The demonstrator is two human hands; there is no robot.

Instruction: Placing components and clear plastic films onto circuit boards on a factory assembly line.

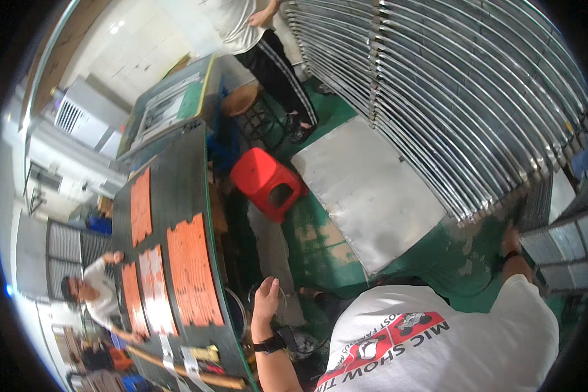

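Note:
My left hand [266, 299], with a dark watch on its wrist, hangs beside the near edge of the dark-topped table [176, 153]. Its fingers are curled; what they hold, if anything, is hidden. Several orange flat pieces with notched edges, one of them an orange sheet [195, 274], lie on that table, out of the hand's reach. At the right, my right hand [511, 242] is lowered next to a stack of pale framed panels [568, 251]. Its fingers are small and unclear, and I cannot tell whether it touches anything.
A large wire drying rack [451, 91] of stacked shelves stands ahead and right, beside a pale sheet [372, 189] on the green floor. A red plastic stool [261, 173] and a round wooden-topped stool [240, 99] stand nearby. One person [274, 72] stands ahead; another [98, 287] leans at the table's left.

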